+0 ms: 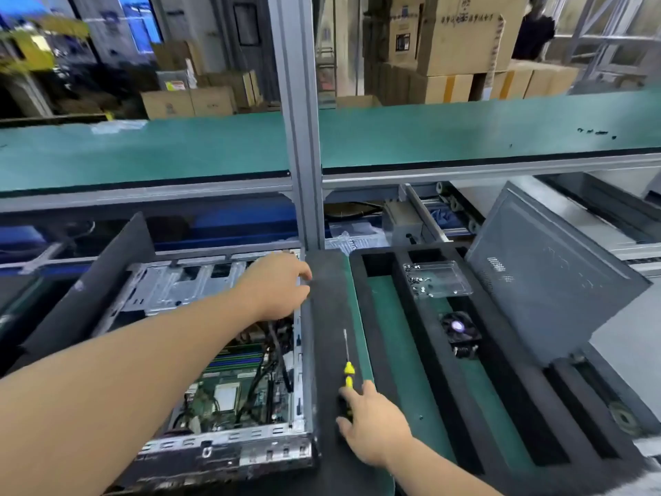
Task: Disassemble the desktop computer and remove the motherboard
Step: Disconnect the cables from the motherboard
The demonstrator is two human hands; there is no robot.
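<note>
Your left hand [277, 284] curls over the steel rim of the open computer case [221, 438] at lower left, green motherboard [229, 388] inside; your right hand [372, 420] grips the yellow-and-black screwdriver [347, 374] on dark foam, thin shaft pointing up-frame

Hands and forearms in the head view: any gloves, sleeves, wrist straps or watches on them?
Neither. The left hand and right hand are bare, no gloves or rings visible. Both forearms are uncovered as far as the frame shows, with no sleeve, watch or wrist strap in view.
</note>
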